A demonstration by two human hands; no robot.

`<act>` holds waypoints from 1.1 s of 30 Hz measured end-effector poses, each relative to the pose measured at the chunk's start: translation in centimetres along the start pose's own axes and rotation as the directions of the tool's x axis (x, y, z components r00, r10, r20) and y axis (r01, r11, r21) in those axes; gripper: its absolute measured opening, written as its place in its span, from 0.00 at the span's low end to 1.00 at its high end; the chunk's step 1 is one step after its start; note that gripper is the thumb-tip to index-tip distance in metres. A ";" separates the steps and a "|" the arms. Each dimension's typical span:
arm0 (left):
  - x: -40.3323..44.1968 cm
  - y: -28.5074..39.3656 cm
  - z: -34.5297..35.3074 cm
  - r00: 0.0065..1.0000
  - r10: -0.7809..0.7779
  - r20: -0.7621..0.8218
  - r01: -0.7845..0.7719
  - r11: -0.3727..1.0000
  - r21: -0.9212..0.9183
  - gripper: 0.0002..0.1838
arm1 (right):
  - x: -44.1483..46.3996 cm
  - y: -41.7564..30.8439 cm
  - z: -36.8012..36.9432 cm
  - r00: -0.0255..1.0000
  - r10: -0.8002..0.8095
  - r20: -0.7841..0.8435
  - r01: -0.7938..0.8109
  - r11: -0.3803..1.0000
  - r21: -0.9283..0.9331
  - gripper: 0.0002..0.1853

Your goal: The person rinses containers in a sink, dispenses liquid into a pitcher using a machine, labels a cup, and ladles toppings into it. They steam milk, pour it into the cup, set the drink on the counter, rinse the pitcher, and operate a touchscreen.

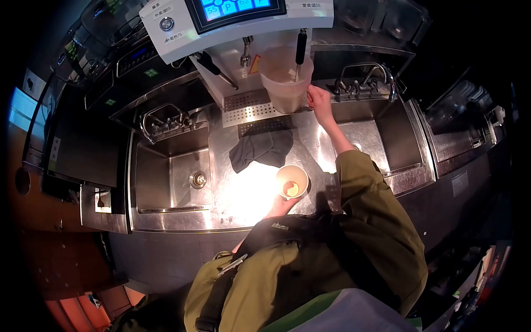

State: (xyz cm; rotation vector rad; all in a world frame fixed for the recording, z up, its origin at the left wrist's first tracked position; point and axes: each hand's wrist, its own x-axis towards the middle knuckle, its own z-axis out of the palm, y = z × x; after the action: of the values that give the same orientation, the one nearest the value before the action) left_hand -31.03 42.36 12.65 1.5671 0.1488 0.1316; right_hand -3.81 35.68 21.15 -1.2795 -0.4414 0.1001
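A light paper cup (287, 172) is in my left hand (281, 207), low over the counter near my body. Inside it, towards the bottom, lies something pale orange that I cannot make out. My right hand (319, 104) is closed at the side of a translucent plastic pitcher (286, 95), where its handle seems to be. This pitcher stands at the front of a white steaming machine (232, 41). A black-handled steam wand (301, 47) reaches down into the pitcher.
A dark cloth (261, 149) lies crumpled before the perforated drip tray (243, 115). Steel sinks flank the counter, a left basin (171, 182) and a right basin (395, 133), each with a curved tap. Another wand (215, 70) hangs at the machine's left.
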 end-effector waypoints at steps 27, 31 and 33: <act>10.0 2.4 -4.3 0.900 0.284 -0.331 -0.171 0.928 0.331 0.46 | -7.7 -5.3 -6.4 0.983 0.035 -0.182 -0.056 0.992 -0.114 0.15; 11.3 2.7 -4.0 0.921 0.259 -0.292 -0.150 0.925 0.348 0.47 | -9.4 -2.9 -8.2 0.975 0.009 -0.223 -0.041 0.990 -0.136 0.13; 11.5 3.2 -3.5 0.932 0.229 -0.281 -0.132 0.936 0.325 0.47 | -10.4 -0.8 -9.7 0.970 -0.003 -0.244 -0.036 0.987 -0.155 0.13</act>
State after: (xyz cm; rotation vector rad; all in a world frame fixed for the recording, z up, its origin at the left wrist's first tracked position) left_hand -20.27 47.87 15.69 1.8573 0.2839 0.5296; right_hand -9.80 23.48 17.09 -1.4320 -0.2304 -0.0800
